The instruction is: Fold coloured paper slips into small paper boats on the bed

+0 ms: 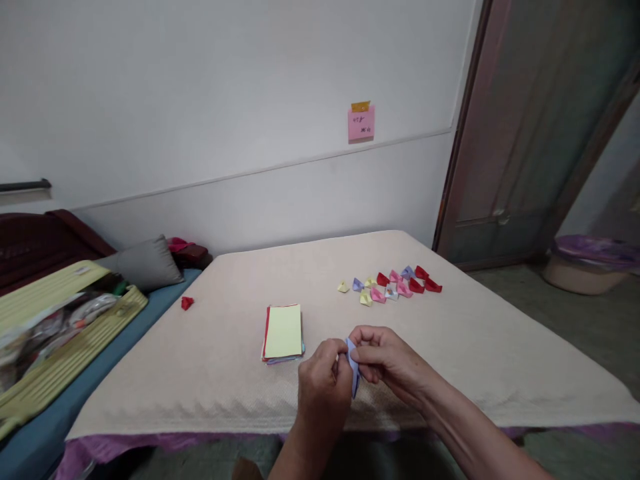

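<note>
Both my hands meet over the near edge of the table (450, 347). My left hand (323, 383) and my right hand (385, 360) pinch a small folded piece of pale blue paper (353, 370) between their fingertips. Just to the left of them lies a stack of coloured paper sheets (283, 332) with a yellow sheet on top. Further back on the right sits a cluster of several small folded paper shapes (393, 285) in red, pink, yellow and lilac.
A single red folded piece (187, 303) lies at the table's left edge. A bed with a grey pillow (145, 263) and a yellow plastic bag (60, 327) stands to the left. A pink note (361, 122) hangs on the wall; a door (530, 127) and a lined bin (585, 263) are at right.
</note>
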### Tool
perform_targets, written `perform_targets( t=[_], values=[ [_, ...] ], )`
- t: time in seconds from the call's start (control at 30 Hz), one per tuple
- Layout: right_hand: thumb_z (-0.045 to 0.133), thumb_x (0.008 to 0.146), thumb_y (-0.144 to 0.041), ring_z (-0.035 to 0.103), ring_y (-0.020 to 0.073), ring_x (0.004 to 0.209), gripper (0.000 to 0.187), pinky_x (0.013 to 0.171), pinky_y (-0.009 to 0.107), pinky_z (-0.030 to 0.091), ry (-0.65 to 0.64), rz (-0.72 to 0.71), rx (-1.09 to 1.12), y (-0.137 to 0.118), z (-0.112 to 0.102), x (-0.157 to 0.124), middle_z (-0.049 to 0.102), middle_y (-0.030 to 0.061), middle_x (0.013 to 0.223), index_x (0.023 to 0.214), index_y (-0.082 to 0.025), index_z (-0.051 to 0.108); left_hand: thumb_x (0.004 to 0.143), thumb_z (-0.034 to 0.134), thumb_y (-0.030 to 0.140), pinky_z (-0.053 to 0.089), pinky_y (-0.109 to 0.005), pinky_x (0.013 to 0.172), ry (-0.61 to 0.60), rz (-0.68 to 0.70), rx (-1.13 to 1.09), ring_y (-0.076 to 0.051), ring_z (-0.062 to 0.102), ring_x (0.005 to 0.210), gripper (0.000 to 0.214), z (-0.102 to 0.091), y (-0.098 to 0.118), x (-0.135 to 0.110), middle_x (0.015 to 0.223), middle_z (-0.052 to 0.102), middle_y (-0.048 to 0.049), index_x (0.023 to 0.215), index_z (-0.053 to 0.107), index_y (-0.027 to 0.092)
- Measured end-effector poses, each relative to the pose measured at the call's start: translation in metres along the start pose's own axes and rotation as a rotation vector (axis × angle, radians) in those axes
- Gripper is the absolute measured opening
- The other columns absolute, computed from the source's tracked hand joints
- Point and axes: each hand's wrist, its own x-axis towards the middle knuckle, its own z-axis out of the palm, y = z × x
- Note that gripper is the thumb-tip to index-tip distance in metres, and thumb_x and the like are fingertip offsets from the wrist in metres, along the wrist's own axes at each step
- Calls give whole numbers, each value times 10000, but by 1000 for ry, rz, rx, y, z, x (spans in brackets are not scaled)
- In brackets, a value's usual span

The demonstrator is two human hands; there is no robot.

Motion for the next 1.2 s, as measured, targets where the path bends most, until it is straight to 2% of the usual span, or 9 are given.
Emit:
perform_targets(
  t=[0.13,0.23,0.4,0.53,0.67,0.83,1.03,1.2],
  values=[
    [656,631,-145,400,47,347,77,355,162,225,3,10,25,-2,0,-1,503,-50,404,647,-130,582,762,473,119,307,-201,465,-22,-107,-33,-86,385,429,144,-4,6,2,495,420,60,780,607,170],
    [649,640,-138,395,45,345,68,357,162,232,0,2,7,-1,-1,-1,505,-50,403,652,-127,583,776,475,141,317,-202,465,-30,-180,-88,-90,411,447,128,-7,8,3,520,467,46,740,593,176],
    [621,646,-115,410,50,351,46,361,163,254,3,-13,-68,1,-1,1,528,-43,416,664,-126,580,822,473,215,392,-197,505,-31,-310,-273,-109,505,504,78,-8,10,6,550,525,37,777,533,190],
    [605,644,-110,416,54,362,41,371,170,276,-2,-34,-121,2,0,1,551,-35,440,667,-126,574,812,510,269,425,-201,516,-73,-393,-371,-114,535,539,113,-9,9,9,624,589,4,799,565,172],
    [596,646,-111,419,58,370,37,373,171,275,-2,-40,-173,3,0,1,533,-43,433,664,-128,569,776,543,262,372,-188,459,-108,-423,-395,-96,469,477,142,-10,2,13,502,503,34,693,586,156],
    [593,637,-116,421,59,377,35,380,174,278,-10,-33,-226,4,1,1,525,-46,440,657,-130,569,715,582,299,320,-188,396,-182,-571,-546,-77,400,382,164,-10,-7,17,411,464,59,659,538,151],
    [574,628,-104,423,59,373,36,377,173,274,-14,-24,-222,5,1,1,526,-46,437,654,-130,572,697,581,298,297,-187,391,-178,-578,-551,-71,382,369,170,-10,-7,18,394,444,67,630,525,153],
    [572,626,-103,419,58,365,39,373,172,273,-9,-26,-205,6,1,2,518,-50,429,653,-130,578,723,541,248,276,-190,409,-144,-535,-442,-77,368,404,134,-10,-1,16,422,418,74,618,507,171]
  ],
)
